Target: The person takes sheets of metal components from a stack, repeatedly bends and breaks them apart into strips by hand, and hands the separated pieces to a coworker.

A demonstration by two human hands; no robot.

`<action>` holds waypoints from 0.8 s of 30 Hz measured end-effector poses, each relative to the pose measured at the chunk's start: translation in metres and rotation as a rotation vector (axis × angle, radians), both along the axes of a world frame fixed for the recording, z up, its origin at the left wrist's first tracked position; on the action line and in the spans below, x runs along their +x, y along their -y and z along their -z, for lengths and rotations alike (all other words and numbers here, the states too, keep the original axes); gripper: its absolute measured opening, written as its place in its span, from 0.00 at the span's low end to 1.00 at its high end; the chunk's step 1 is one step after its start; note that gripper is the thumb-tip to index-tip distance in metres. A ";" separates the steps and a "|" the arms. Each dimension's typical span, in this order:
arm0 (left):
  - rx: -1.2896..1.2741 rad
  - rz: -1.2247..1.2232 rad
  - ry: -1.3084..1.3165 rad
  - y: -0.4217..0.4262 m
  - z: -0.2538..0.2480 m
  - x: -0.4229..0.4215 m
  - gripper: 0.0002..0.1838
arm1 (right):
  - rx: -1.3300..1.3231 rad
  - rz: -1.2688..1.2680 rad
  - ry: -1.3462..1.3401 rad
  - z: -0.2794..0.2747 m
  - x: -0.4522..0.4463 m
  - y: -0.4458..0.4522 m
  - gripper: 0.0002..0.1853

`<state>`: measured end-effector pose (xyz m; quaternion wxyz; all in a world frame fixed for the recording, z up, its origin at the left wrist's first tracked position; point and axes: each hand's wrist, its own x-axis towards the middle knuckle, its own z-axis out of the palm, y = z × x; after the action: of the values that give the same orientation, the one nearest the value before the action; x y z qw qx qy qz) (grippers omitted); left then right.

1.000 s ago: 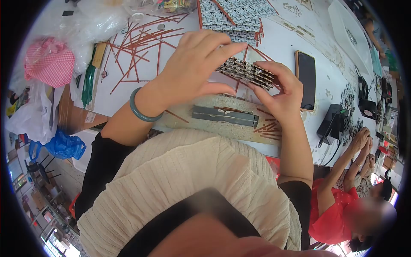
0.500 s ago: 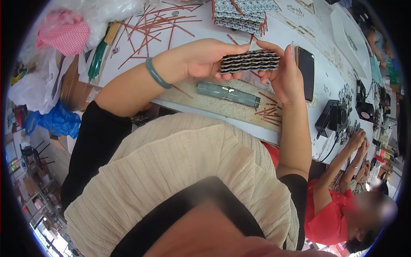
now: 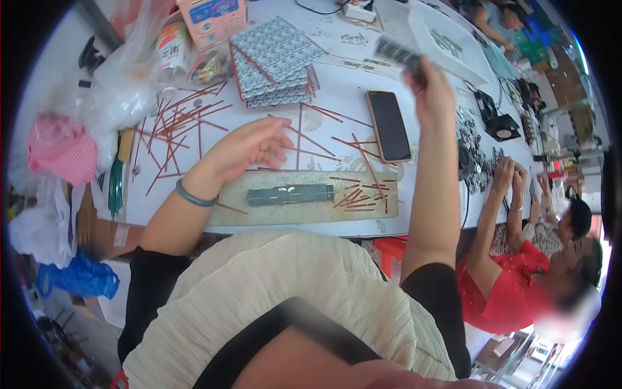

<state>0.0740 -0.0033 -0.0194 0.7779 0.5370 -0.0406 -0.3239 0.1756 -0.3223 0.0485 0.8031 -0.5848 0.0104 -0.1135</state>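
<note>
on the white table (image 3: pixel 346 87), bearing the white tray (image 3: pixel 424 42), the speckled board (image 3: pixel 278 214) nearest the body and the stack of patterned sheets (image 3: pixel 275 58), the step in hand appears to be transport: the right hand (image 3: pixel 433 91) pinches 1 end of the dark bundle (image 3: pixel 396 53), held out near the tray, while the left hand (image 3: pixel 254 146) carries nothing, its fingers loosely curled and apart. in judgement, the next move calls for a firm, level hold at that 1 gripped end. the bundle is motion-blurred, its gripped end is covered by fingers, its contact with the table cannot be determined, and the scattered red-brown sticks (image 3: pixel 172 120) overlap too much to count.
</note>
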 end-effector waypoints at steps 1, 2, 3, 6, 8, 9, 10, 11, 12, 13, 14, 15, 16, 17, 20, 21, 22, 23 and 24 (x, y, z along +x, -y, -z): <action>0.071 0.031 0.070 0.003 0.000 -0.002 0.25 | 0.037 0.115 0.121 -0.008 0.035 0.029 0.18; 0.142 0.048 0.139 0.003 0.001 -0.003 0.25 | 0.033 0.104 0.174 -0.019 0.070 0.057 0.20; 0.162 0.093 0.165 0.005 0.003 -0.002 0.24 | 0.032 0.081 0.222 -0.027 0.095 0.081 0.22; 0.225 0.155 0.237 0.001 0.009 -0.003 0.22 | -0.138 0.417 -0.099 -0.051 0.121 0.084 0.31; 0.236 0.170 0.292 -0.001 0.013 -0.002 0.22 | -0.429 0.440 -0.145 -0.043 0.128 0.066 0.37; 0.250 0.175 0.307 -0.001 0.012 -0.001 0.21 | -0.514 0.253 -0.077 -0.040 0.117 0.033 0.38; 0.263 0.182 0.318 -0.002 0.012 -0.001 0.21 | -0.595 0.064 -0.011 -0.032 0.098 -0.013 0.38; 0.278 0.191 0.330 -0.002 0.012 -0.001 0.21 | -0.762 -0.107 -0.067 -0.024 0.083 -0.051 0.38; 0.277 0.191 0.345 -0.002 0.012 0.000 0.21 | -0.924 -0.280 -0.121 -0.014 0.071 -0.083 0.39; 0.281 0.197 0.357 -0.002 0.011 0.000 0.20 | -1.043 -0.302 -0.081 0.007 0.064 -0.102 0.37; 0.287 0.209 0.367 -0.003 0.012 0.000 0.20 | -1.183 -0.319 -0.002 0.027 0.071 -0.111 0.42; 0.297 0.212 0.384 -0.004 0.012 0.000 0.20 | -1.179 -0.270 0.033 0.031 0.070 -0.115 0.39; 0.305 0.214 0.404 -0.004 0.012 0.000 0.21 | -1.176 -0.219 0.068 0.033 0.068 -0.117 0.36; 0.310 0.217 0.421 -0.006 0.013 0.000 0.21 | -1.175 -0.169 0.100 0.035 0.065 -0.118 0.34; 0.674 0.014 0.754 -0.025 -0.002 0.000 0.22 | -0.390 -0.180 0.218 0.025 0.049 -0.104 0.18; 0.667 -0.296 0.914 -0.029 -0.008 0.001 0.22 | -0.313 -0.257 0.256 0.009 0.032 -0.101 0.16; 0.654 -0.609 1.052 -0.033 -0.015 -0.002 0.22 | -0.232 -0.333 0.283 -0.011 0.005 -0.098 0.15; 0.587 -0.627 1.039 -0.033 -0.024 -0.010 0.21 | -0.289 -0.365 0.285 -0.017 -0.017 -0.094 0.14; 0.520 -0.648 1.026 -0.031 -0.035 -0.017 0.20 | -0.345 -0.397 0.289 -0.022 -0.039 -0.089 0.13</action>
<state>0.0572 0.0273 0.0155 0.5628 0.7787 -0.1627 0.2244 0.1367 -0.2329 0.0709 0.6914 -0.6812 -0.2380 -0.0361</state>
